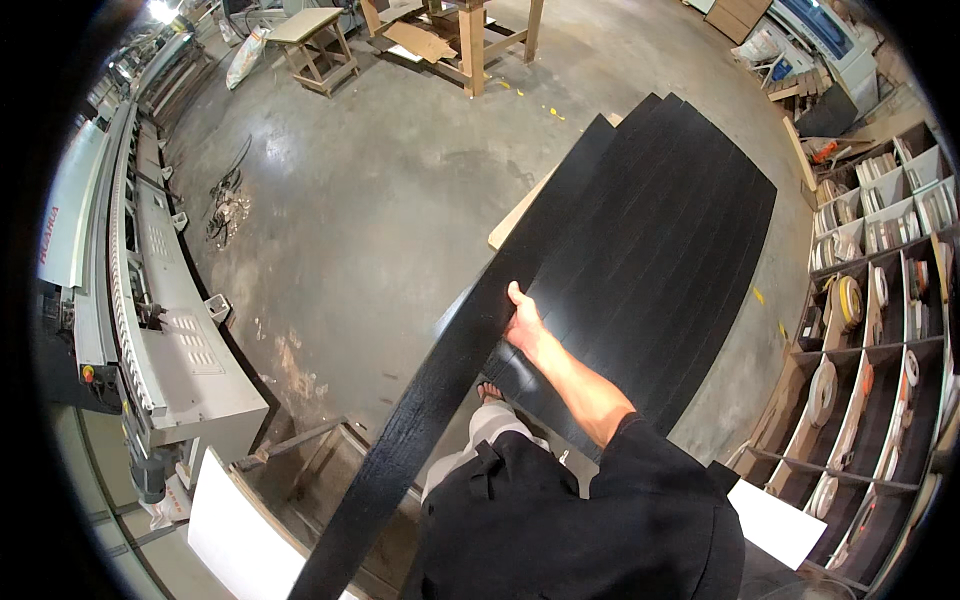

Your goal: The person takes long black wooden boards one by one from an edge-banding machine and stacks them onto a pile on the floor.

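My right hand [524,322] grips the right edge of a long narrow black board [430,385], thumb on top; the other fingers are mostly hidden. The board slants from near the lower left up toward the far middle. Its far part overlaps a stack of wide black panels [650,250] to the right of my hand. The panels are dark with faint lengthwise lines and lie slightly staggered at the far end. A pale wooden piece [515,215] shows from under the board's left side. My left hand is not in view.
On the left runs a long grey machine [185,350]. A shelf rack [860,350] with rolls of edging strip lines the right. White panels [235,525] and a wooden frame [300,450] stand at lower left. A wooden table [470,45] and a small stand [310,30] are at the far side.
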Motion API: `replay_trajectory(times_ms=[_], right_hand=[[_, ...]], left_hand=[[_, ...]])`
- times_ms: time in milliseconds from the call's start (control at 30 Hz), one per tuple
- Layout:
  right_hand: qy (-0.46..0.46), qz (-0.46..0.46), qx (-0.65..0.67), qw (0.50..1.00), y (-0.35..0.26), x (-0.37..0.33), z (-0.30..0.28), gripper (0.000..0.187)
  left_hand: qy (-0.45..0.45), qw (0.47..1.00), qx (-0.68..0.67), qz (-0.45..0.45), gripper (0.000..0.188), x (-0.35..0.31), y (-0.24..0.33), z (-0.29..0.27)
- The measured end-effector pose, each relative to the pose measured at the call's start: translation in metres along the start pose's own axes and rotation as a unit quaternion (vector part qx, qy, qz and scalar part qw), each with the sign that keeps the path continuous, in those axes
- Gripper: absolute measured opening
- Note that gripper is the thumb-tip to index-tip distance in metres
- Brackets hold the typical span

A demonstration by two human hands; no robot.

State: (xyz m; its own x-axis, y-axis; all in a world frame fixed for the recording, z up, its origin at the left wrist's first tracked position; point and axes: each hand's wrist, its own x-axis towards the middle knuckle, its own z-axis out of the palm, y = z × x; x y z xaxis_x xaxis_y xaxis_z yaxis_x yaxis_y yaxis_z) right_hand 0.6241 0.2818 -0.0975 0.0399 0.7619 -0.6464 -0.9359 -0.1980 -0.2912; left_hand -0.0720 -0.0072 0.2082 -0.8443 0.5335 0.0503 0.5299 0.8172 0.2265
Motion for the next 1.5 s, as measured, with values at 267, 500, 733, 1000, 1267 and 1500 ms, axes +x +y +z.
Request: replay_trajectory(times_ms=[267, 500, 733, 1000, 1267, 1500], right_hand=[[0.143, -0.008, 0.054, 0.988, -0.051, 0.018, 0.018, 0.058], [0.074, -0.019, 0.049, 0.996, 0.005, 0.040, 0.029, 0.043], [0.120, 0.012, 0.056, 0.991, -0.030, 0.065, 0.031, 0.025], [-0.061, -0.021, 0.120, 0.991, -0.103, 0.127, 0.064, 0.023], [-0.230, 0.119, 0.202, 0.945, -0.119, 0.152, 0.068, 0.016], [-0.121, 0.039, 0.052, 0.990, -0.108, 0.147, 0.044, 0.018]], left_hand=[[-0.034, 0.983, -0.175, -0.039, 0.060, -0.015, 0.033, 0.033], [-0.085, 0.881, -0.459, -0.076, 0.049, 0.007, 0.005, 0.051], [0.173, 0.952, -0.215, 0.134, 0.020, 0.006, 0.127, 0.020], [0.144, 0.706, -0.666, 0.192, 0.042, -0.032, 0.223, 0.021], [0.161, 0.657, -0.712, 0.189, 0.050, -0.068, 0.212, 0.022], [0.183, 0.623, -0.738, 0.185, 0.051, -0.095, 0.193, 0.014]])
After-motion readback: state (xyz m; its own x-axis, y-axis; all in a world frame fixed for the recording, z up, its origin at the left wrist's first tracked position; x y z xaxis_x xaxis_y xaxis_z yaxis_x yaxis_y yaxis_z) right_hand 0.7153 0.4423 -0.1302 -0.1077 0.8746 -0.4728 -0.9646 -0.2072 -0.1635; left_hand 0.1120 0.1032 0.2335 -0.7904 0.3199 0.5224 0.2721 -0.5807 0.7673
